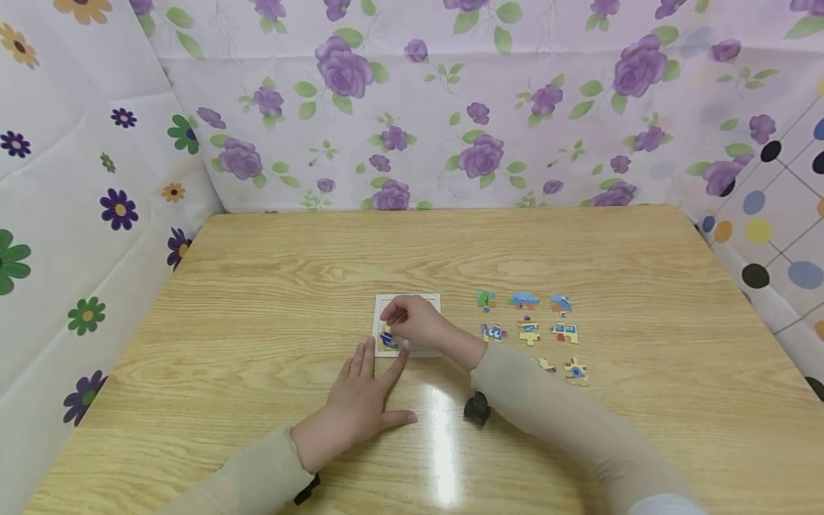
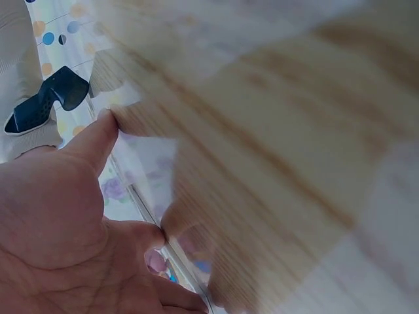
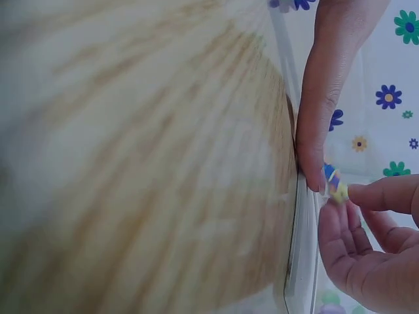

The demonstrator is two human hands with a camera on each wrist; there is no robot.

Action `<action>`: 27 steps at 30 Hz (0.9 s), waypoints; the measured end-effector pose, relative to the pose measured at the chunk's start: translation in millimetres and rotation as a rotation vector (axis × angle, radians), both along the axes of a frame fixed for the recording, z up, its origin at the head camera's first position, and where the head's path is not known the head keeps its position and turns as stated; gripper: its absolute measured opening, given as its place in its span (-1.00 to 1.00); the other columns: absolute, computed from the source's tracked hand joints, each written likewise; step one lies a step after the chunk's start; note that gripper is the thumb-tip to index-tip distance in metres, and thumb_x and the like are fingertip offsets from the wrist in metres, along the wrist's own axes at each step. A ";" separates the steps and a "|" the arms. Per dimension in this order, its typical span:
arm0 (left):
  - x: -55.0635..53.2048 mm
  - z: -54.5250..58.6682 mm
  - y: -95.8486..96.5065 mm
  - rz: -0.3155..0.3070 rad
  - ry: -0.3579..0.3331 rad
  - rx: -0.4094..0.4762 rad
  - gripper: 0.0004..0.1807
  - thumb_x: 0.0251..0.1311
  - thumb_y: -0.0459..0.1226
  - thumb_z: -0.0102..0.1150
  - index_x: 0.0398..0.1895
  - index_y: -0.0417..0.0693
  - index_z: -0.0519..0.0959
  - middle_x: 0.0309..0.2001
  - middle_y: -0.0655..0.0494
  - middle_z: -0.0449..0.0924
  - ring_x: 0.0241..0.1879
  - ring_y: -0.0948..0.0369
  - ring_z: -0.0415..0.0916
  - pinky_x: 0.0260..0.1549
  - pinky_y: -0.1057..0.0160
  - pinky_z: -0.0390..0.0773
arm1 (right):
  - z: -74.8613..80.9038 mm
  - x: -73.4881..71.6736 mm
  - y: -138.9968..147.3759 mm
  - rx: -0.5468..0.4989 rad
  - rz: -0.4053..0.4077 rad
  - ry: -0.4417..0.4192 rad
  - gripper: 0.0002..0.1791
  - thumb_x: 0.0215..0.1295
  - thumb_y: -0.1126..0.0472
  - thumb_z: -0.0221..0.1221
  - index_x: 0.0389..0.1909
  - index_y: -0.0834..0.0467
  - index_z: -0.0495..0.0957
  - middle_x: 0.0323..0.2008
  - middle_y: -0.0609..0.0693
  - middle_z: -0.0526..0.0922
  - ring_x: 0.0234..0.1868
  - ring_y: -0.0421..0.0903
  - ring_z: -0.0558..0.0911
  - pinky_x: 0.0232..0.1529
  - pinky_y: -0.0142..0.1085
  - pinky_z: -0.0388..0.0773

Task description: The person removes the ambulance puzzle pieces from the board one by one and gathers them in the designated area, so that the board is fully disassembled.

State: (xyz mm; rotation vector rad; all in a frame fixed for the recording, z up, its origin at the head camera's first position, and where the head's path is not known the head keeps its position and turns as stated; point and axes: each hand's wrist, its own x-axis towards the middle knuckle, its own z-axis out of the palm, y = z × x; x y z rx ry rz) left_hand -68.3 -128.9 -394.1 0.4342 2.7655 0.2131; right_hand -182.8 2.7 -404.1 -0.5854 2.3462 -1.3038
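A small square white puzzle tray (image 1: 378, 315) lies on the wooden table in front of the person. Over its lower left corner, the right hand (image 1: 418, 323) pinches a blue and yellow jigsaw piece (image 3: 334, 182) between thumb and fingertips. The same piece (image 1: 387, 338) shows in the head view at the inside of the tray's corner, partly behind the fingers. Spread flat on the table, the left hand (image 1: 359, 402) has its fingertips right at the tray's near edge. Much of the tray's inside is hidden under the right hand.
Several loose jigsaw pieces lie in rows right of the tray, among them a green one (image 1: 486, 300), a purple-eyed one (image 1: 493, 332) and a wheel piece (image 1: 576, 371). The right forearm partly covers the nearest row. Flowered cloth (image 1: 399, 136) hangs behind the table (image 1: 290, 265).
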 end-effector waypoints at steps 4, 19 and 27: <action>0.0 -0.4 0.3 -0.003 0.003 0.000 -0.04 0.08 0.29 0.09 0.50 0.14 0.05 0.42 -0.48 -0.17 0.45 -0.25 -0.20 0.36 -0.16 0.05 | 1.8 0.9 -1.3 0.003 -0.003 0.030 -0.82 0.14 0.50 0.14 -0.23 0.30 0.60 -0.32 0.07 0.62 -0.29 -0.17 0.54 -0.20 -0.42 0.52; 1.2 -0.8 1.7 0.008 -0.001 -0.007 -0.04 0.07 0.31 0.08 0.49 0.14 0.08 0.43 -0.48 -0.19 0.45 -0.25 -0.20 0.37 -0.15 0.04 | 17.2 0.4 17.0 -0.015 0.021 0.066 -0.79 0.19 0.48 0.11 -0.16 0.37 0.58 -0.22 0.15 0.65 -0.21 -0.07 0.60 -0.17 -0.38 0.57; 0.8 -0.2 2.0 0.005 0.002 -0.010 -0.04 0.08 0.30 0.09 0.49 0.13 0.08 0.43 -0.48 -0.19 0.44 -0.26 -0.19 0.36 -0.16 0.05 | 36.7 0.6 42.4 0.021 0.024 0.063 -0.79 0.24 0.41 0.11 -0.14 0.30 0.62 -0.19 0.09 0.67 -0.19 -0.10 0.60 -0.21 -0.37 0.57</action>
